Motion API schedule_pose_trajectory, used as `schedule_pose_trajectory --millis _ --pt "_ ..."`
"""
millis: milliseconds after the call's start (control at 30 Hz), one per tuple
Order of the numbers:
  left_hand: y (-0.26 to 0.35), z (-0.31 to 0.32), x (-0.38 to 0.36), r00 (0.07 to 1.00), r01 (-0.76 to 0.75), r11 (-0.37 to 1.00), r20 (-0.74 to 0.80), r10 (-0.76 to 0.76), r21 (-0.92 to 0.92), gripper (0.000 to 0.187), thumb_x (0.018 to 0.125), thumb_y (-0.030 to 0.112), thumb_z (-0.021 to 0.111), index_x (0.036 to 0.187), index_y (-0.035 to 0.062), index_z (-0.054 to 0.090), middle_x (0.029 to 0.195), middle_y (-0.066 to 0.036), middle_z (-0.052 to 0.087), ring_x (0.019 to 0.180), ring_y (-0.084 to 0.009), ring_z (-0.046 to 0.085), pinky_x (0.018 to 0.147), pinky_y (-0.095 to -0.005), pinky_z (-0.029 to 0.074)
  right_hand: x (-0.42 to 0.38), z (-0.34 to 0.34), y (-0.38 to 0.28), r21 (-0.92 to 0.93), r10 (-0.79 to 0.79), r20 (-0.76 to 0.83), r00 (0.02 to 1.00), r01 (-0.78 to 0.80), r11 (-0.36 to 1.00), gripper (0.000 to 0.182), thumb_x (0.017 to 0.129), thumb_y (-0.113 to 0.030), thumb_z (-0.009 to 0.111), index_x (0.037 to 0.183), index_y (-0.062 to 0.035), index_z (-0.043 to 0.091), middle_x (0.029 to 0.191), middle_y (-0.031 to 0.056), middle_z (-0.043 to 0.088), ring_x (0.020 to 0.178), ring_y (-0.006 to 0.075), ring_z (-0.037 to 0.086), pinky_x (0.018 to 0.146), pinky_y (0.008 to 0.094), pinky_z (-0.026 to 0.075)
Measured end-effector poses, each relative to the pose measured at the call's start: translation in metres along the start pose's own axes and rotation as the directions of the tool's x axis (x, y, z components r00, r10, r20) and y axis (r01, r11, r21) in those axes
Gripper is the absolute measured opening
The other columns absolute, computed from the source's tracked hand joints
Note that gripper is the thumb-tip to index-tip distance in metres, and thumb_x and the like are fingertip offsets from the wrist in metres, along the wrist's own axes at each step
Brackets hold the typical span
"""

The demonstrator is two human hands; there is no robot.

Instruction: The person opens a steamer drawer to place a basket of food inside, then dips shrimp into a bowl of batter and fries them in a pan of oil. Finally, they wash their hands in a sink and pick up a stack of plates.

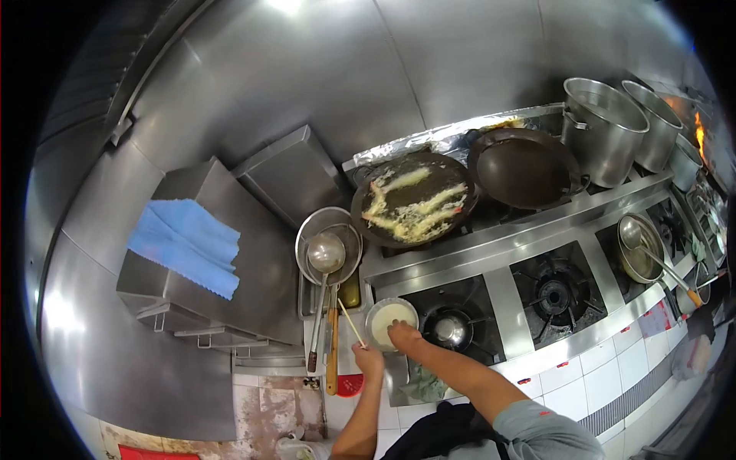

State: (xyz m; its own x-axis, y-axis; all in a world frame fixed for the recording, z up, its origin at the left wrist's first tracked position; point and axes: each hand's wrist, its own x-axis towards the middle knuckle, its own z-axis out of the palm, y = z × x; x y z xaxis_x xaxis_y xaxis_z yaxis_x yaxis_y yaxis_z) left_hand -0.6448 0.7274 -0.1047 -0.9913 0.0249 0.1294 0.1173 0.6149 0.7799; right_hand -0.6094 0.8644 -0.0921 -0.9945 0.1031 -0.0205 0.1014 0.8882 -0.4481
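My left hand (368, 360) is closed around a pair of long pale chopsticks (352, 323), which point up and to the left. My right hand (403, 336) reaches over a round metal bowl (369, 317) of creamy white batter (392, 313). Its fingers are bent together at the batter; whatever they may hold is hidden. Beyond the bowl, long batter-coated pieces (418, 222) with loose crumbs float in oil in a wide dark pan (441, 170). To the left of my hands, a ladle (326, 253) rests in a round strainer (300, 239).
A second dark wok (525, 167) and tall steel pots (602, 142) line the back. Burners (558, 295) stand in front, with another ladle (630, 232) in a pot at right. Flames (698, 130) rise far right. A blue cloth (184, 241) lies on the left steel box.
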Motion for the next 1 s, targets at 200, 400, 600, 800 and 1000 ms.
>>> schedule_pose_trajectory --millis 200,400,600,800,1000 --pt "-0.003 0.041 -0.025 0.939 0.307 0.936 -0.108 -0.328 -0.175 0.033 0.081 0.023 0.065 0.095 -0.0035 0.05 0.087 -0.026 0.062 0.084 -0.0431 0.061 0.077 -0.0474 0.047 0.009 0.004 -0.001 -0.172 0.108 0.115 0.988 -0.087 0.981 0.022 0.086 -0.013 0.056 0.1 -0.0033 0.071 0.113 0.0154 0.061 0.107 0.0307 0.061 0.089 0.0386 0.053" --pt "-0.016 0.054 -0.026 0.933 0.297 0.932 -0.143 -0.329 -0.208 0.037 0.085 0.021 0.061 0.108 -0.0031 0.046 0.085 -0.024 0.059 0.083 -0.0469 0.058 0.079 -0.0492 0.046 0.013 0.016 0.015 -0.223 0.037 0.054 0.998 -0.024 0.974 0.019 0.083 -0.012 0.056 0.094 -0.0031 0.069 0.102 0.015 0.064 0.103 0.0295 0.061 0.085 0.0372 0.054" --pt "-0.044 0.098 -0.029 0.926 0.273 0.771 -0.061 -0.373 -0.575 0.027 0.087 0.004 0.049 0.112 -0.0057 0.046 0.104 -0.024 0.059 0.088 -0.0369 0.062 0.074 -0.046 0.052 0.01 0.011 0.027 -0.214 -0.091 0.009 0.996 0.091 0.973 0.015 0.075 -0.008 0.061 0.088 -0.0043 0.067 0.096 0.0154 0.065 0.097 0.03 0.063 0.083 0.0385 0.053" --pt "0.009 0.056 -0.044 0.882 0.391 0.406 0.209 -0.423 -0.826 0.041 0.088 -0.001 0.041 0.129 0.0026 0.037 0.116 -0.017 0.054 0.09 -0.026 0.063 0.06 -0.0363 0.061 0.014 -0.037 0.018 -0.051 -0.197 0.105 0.975 0.203 0.978 0.018 0.067 -0.009 0.063 0.084 -0.0088 0.069 0.09 0.0161 0.065 0.088 0.0339 0.064 0.083 0.04 0.052" --pt "0.112 0.005 -0.032 0.881 0.365 0.397 0.176 -0.439 -0.842 0.035 0.084 0.0 0.045 0.119 -0.0011 0.042 0.102 -0.016 0.058 0.074 -0.0222 0.064 0.051 -0.0332 0.056 0.045 -0.155 0.005 -0.062 -0.395 -0.073 0.916 0.391 0.918 0.023 0.062 -0.01 0.06 0.08 -0.0114 0.073 0.087 0.0126 0.07 0.08 0.0301 0.066 0.079 0.0394 0.052"
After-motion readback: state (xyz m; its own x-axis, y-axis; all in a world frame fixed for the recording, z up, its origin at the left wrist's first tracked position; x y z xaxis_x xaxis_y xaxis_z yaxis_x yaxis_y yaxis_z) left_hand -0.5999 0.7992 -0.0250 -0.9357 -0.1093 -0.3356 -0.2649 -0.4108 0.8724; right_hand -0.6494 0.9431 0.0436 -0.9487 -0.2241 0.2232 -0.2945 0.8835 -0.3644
